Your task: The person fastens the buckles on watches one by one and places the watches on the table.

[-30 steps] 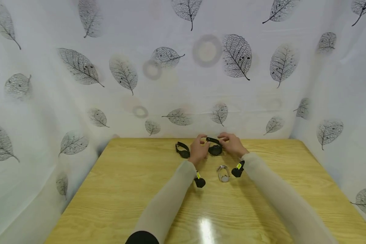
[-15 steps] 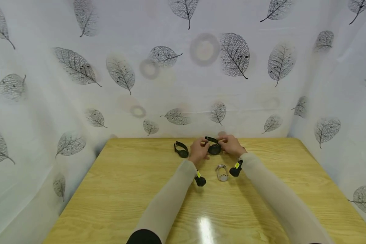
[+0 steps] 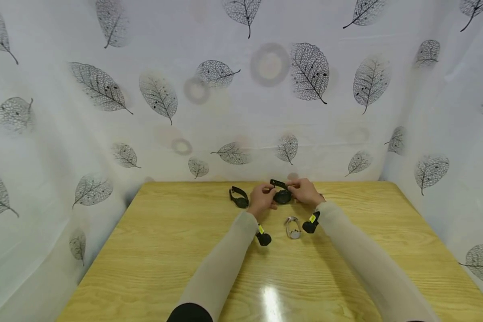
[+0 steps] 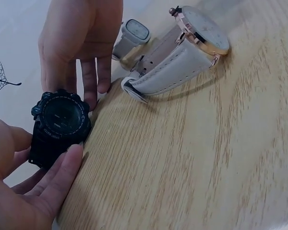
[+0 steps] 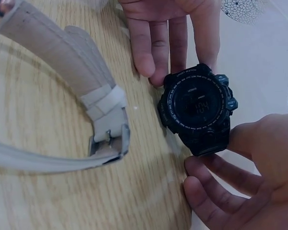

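The head view looks forward and down, from well back of the held watch (image 3: pixel 282 197); the wrist views face it close up, from its left and right. All share the white watch (image 4: pixel 170 69).

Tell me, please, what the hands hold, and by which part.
The black watch between them, by its strap, left hand and right hand at opposite sides.
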`<state>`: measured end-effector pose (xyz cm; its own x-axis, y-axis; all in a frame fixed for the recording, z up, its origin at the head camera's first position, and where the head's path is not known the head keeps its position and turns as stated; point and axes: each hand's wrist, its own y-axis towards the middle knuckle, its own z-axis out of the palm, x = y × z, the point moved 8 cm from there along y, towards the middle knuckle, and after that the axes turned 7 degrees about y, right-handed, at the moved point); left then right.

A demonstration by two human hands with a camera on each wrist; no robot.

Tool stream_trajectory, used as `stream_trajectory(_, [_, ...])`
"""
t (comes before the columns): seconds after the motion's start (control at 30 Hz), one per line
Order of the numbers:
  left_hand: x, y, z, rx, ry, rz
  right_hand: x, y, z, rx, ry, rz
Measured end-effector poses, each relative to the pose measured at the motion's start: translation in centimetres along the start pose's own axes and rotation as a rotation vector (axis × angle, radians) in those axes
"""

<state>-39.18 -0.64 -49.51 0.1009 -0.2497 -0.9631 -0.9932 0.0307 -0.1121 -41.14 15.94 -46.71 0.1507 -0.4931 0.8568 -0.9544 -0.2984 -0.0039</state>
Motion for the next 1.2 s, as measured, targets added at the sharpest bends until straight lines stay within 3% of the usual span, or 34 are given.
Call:
stream_trajectory(0.13, [0.0, -0.1, -0.1, -0.009, -0.038, 0.006, 0.1, -0.3, 0.0, -0.018, 0.014, 0.002])
stream_trajectory(0.4, [-0.6, -0.7, -0.5, -0.034, -0.022, 0.028, 0.2, -0.8, -0.3, -0.045, 0.074, 0.008])
stream_trajectory(0.63, [-1.6, -1.1, -0.9, -0.067, -0.059, 0.106, 1.3, -2.0, -1.0, -0.068, 0.144, -0.038])
stream_trajectory(0.97, [-2.8, -1.8, -0.9, -0.031, -0.115, 0.160, 1.8, -3.1, -2.3, -0.064, 0.198, -0.118])
stream_trajectory(1.2, [-4.1, -2.6, -1.2, 0.023, -0.097, 0.289, 2.6, -3.7, -2.7, -0.072, 0.242, -0.141])
